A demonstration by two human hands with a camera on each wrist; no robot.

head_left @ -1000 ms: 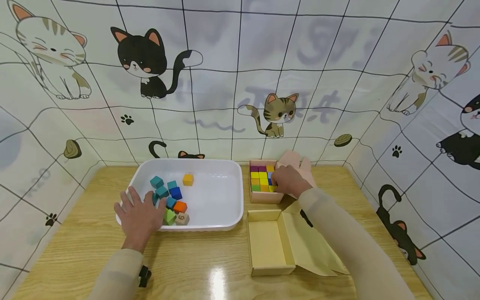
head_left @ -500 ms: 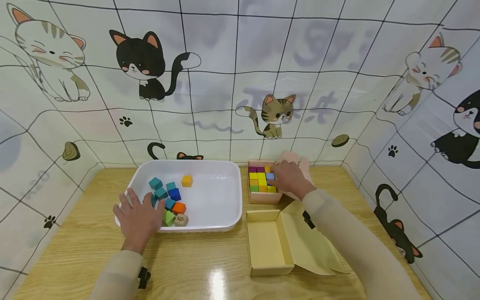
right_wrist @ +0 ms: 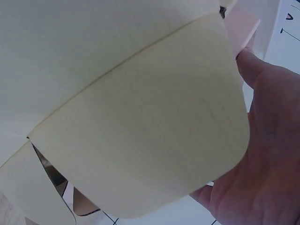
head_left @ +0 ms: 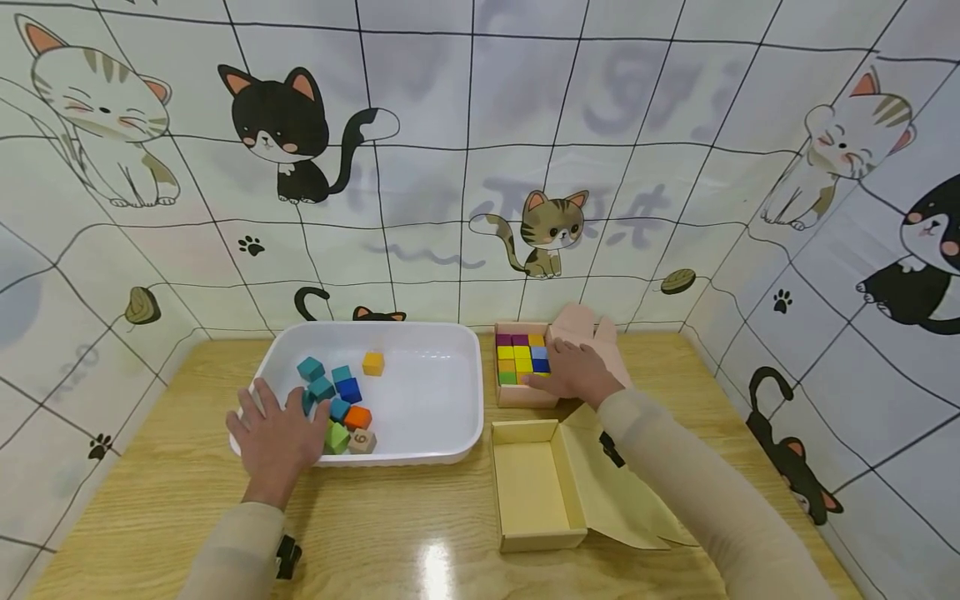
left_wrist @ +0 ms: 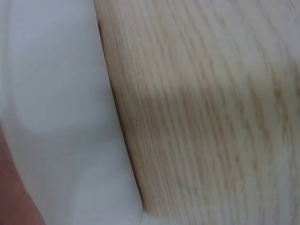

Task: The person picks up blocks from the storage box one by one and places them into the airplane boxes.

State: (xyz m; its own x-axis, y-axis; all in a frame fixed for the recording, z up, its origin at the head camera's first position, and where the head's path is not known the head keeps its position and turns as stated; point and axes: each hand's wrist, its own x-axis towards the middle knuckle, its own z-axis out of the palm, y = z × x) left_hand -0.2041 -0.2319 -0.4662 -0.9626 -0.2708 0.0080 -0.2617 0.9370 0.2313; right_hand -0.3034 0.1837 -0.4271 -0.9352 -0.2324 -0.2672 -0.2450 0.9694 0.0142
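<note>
My left hand (head_left: 277, 433), fingers spread, rests over the near left corner of a white tray (head_left: 435, 417). Beside it in the tray lie several loose cubes: teal, blue, green, an orange cube (head_left: 357, 417), a plain wooden cube (head_left: 363, 442) and a yellow cube (head_left: 372, 363). My right hand (head_left: 579, 372) lies at the right side of a small pink box (head_left: 525, 398), its fingers extended over that edge and its thumb near the front cubes. Rows of coloured cubes (head_left: 521, 352) fill the box; the hand hides part of them. In the right wrist view, a cream flap covers part of the right hand (right_wrist: 272, 140).
In front of the pink box stands an open cream box (head_left: 531, 483) with its lid (head_left: 630, 492) folded out to the right under my right forearm. The pink box's lid (head_left: 577, 321) stands open behind my right hand. A cat-print sheet (head_left: 427, 167) encloses the wooden table (head_left: 390, 533).
My right hand has shifted over the pink box, from its right-hand cubes to the back, then toward the front right, its fingers straightening. My left hand has stayed at the tray.
</note>
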